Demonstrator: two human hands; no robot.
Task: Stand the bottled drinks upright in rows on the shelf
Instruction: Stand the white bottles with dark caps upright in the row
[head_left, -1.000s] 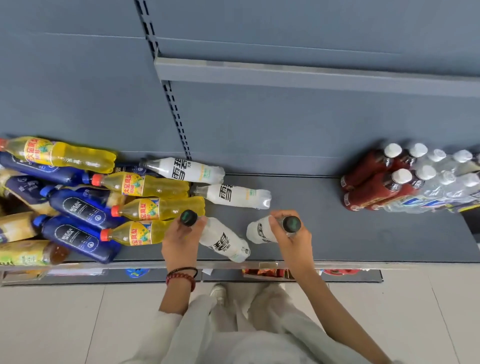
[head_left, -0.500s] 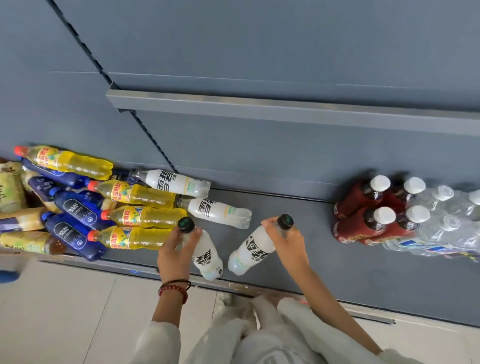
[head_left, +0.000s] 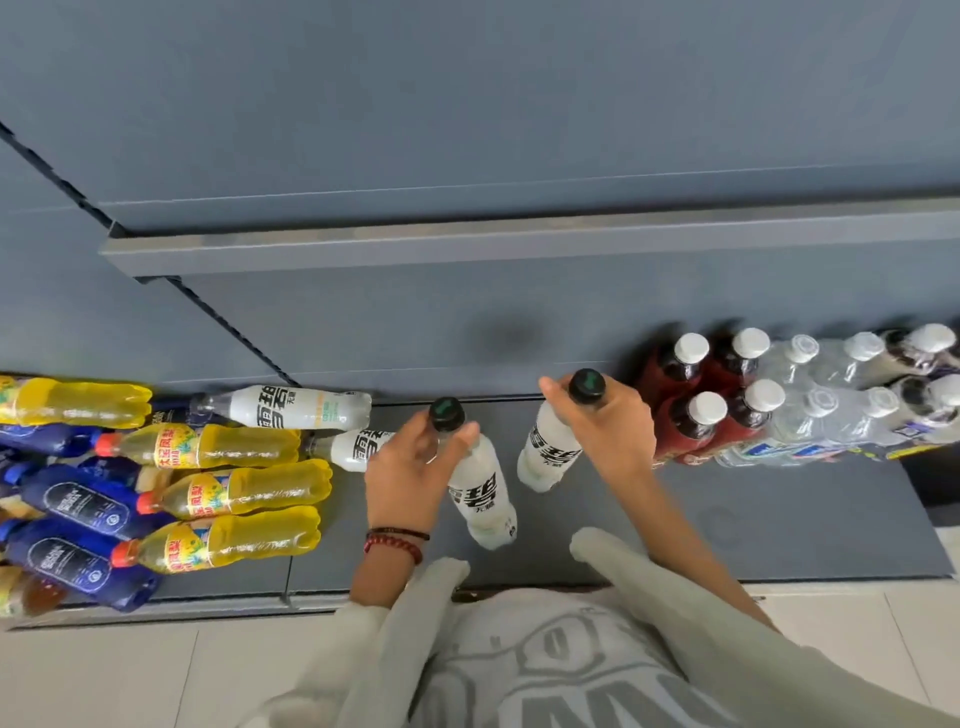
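My left hand (head_left: 410, 467) grips a white bottle (head_left: 480, 493) with a black cap by its neck, over the middle of the grey shelf (head_left: 779, 525). My right hand (head_left: 605, 426) grips a second white bottle (head_left: 548, 452) the same way, just to the right. Both bottles are near upright, tilted slightly. Two more white bottles lie on their sides, one (head_left: 291, 407) by the back panel, one (head_left: 353, 449) partly behind my left hand. Upright red bottles (head_left: 696, 415) with white caps stand right of my right hand.
A pile of lying yellow bottles (head_left: 234, 493) and dark blue bottles (head_left: 78, 506) fills the shelf's left end. Clear bottles (head_left: 831, 410) stand upright at the far right. An upper shelf edge (head_left: 519, 244) juts out above. Tiled floor runs below the shelf front.
Both hands have carried their white bottles rightward and further back on the shelf and tipped them from slanted to near upright. The view has shifted as my head moved.
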